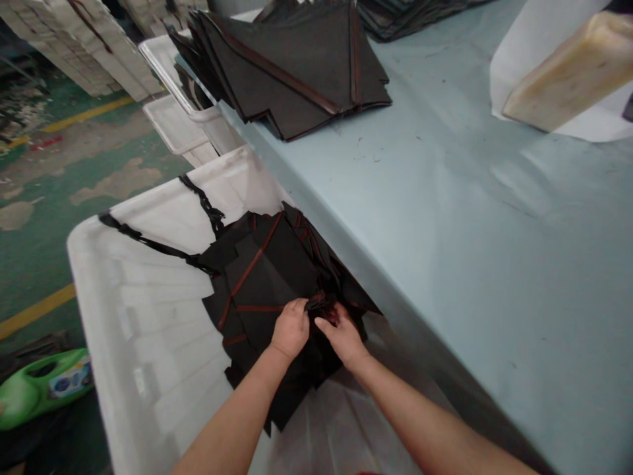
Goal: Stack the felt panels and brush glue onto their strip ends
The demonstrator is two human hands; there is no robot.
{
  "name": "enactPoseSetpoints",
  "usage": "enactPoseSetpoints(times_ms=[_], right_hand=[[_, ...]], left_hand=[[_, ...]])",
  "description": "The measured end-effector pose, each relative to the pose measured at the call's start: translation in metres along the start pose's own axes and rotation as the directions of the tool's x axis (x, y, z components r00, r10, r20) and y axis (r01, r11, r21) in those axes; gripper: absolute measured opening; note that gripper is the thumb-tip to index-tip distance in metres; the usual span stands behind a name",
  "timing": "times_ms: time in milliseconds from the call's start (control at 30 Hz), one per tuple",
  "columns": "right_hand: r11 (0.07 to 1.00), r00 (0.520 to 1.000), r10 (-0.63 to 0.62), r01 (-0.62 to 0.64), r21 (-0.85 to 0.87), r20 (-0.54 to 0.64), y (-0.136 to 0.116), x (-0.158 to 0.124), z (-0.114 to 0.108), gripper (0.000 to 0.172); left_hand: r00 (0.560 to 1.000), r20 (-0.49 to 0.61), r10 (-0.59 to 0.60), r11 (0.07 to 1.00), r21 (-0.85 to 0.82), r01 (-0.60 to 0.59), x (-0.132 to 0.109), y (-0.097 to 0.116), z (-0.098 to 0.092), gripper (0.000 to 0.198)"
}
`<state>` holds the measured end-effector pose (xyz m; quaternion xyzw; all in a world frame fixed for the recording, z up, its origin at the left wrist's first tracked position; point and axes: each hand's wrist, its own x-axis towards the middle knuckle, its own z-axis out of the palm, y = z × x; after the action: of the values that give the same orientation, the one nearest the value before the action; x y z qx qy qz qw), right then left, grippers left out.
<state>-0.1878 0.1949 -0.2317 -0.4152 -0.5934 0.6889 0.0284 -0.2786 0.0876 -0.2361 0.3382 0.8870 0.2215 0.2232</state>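
Observation:
A pile of dark fabric pieces with reddish-brown strips (267,270) lies inside a large white plastic bin (163,369). Over its near part, my left hand (293,328) pinches a bunch of black cloth strips (321,303). My right hand (345,334) is curled around the other side of that bunch, with its thumb toward the left hand and its fingers partly hidden in the dark material. What lies under the bunch is too dark to make out.
Black ties (148,241) hang over the bin's left rim. Along the right runs a light blue table (445,231), bearing a stack of dark panels (297,59) and a yellowish block (568,79). A green jug (44,386) stands on the floor at left.

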Motion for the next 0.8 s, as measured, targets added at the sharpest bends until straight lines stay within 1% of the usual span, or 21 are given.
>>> enactPoseSetpoints(times_ms=[100, 167, 233, 300, 367, 400, 467, 500, 533, 567, 633, 700, 733, 800], right_hand=[[0.999, 0.998, 0.008, -0.011, 0.046, 0.068, -0.011, 0.001, 0.01, 0.044], [0.998, 0.996, 0.042, -0.046, 0.049, 0.079, -0.015, 0.004, 0.017, 0.041], [0.997, 0.996, 0.077, -0.079, 0.028, 0.051, -0.017, 0.009, 0.023, 0.04], [0.997, 0.997, 0.08, -0.08, -0.008, -0.003, -0.019, 0.011, 0.028, 0.04], [0.999, 0.999, 0.035, -0.036, -0.036, -0.029, -0.025, 0.008, 0.029, 0.037], [0.999, 1.0, -0.007, 0.006, -0.053, -0.014, -0.03, 0.003, 0.028, 0.035], [0.986, 0.99, -0.121, 0.129, -0.104, 0.072, -0.046, -0.012, 0.022, 0.031], [0.972, 0.975, -0.178, 0.196, -0.133, 0.134, -0.056, -0.022, 0.017, 0.03], [0.953, 0.954, -0.224, 0.257, -0.162, 0.196, -0.068, -0.033, 0.011, 0.029], [0.934, 0.934, -0.256, 0.306, -0.186, 0.251, -0.08, -0.043, 0.004, 0.028], [0.904, 0.908, -0.28, 0.359, -0.232, 0.311, -0.106, -0.063, -0.012, 0.024], [0.874, 0.902, -0.288, 0.385, -0.297, 0.323, -0.133, -0.078, -0.029, 0.023], [0.856, 0.897, -0.287, 0.398, -0.33, 0.337, -0.147, -0.084, -0.037, 0.023], [0.813, 0.871, -0.287, 0.442, -0.379, 0.399, -0.175, -0.096, -0.053, 0.023]], left_hand=[[1.0, -0.01, -0.007, 1.0, -0.021, 0.006, -0.005, 0.004, 0.0, 0.034], [1.0, -0.022, -0.012, 1.0, -0.014, 0.011, -0.008, 0.01, 0.004, 0.038], [0.999, -0.033, -0.01, 1.0, 0.001, 0.01, -0.011, 0.018, 0.007, 0.042], [0.999, -0.039, 0.006, 1.0, 0.016, -0.005, -0.014, 0.025, 0.007, 0.045], [0.997, -0.052, 0.056, 0.998, 0.003, -0.056, -0.022, 0.027, -0.001, 0.048], [0.994, -0.063, 0.093, 0.995, -0.02, -0.094, -0.027, 0.026, -0.008, 0.049], [0.983, -0.093, 0.156, 0.983, -0.08, -0.164, -0.041, 0.019, -0.026, 0.048], [0.981, -0.123, 0.153, 0.98, -0.109, -0.167, -0.047, 0.014, -0.036, 0.045], [0.98, -0.162, 0.116, 0.981, -0.133, -0.138, -0.052, 0.008, -0.046, 0.042], [0.978, -0.203, 0.054, 0.984, -0.153, -0.087, -0.056, 0.001, -0.054, 0.04], [0.957, -0.265, -0.116, 0.976, -0.208, 0.061, -0.054, -0.012, -0.065, 0.041], [0.93, -0.251, -0.27, 0.937, -0.29, 0.194, -0.042, -0.022, -0.07, 0.045], [0.92, -0.226, -0.321, 0.914, -0.328, 0.238, -0.032, -0.026, -0.07, 0.048], [0.908, -0.179, -0.379, 0.874, -0.39, 0.288, -0.013, -0.027, -0.068, 0.052]])
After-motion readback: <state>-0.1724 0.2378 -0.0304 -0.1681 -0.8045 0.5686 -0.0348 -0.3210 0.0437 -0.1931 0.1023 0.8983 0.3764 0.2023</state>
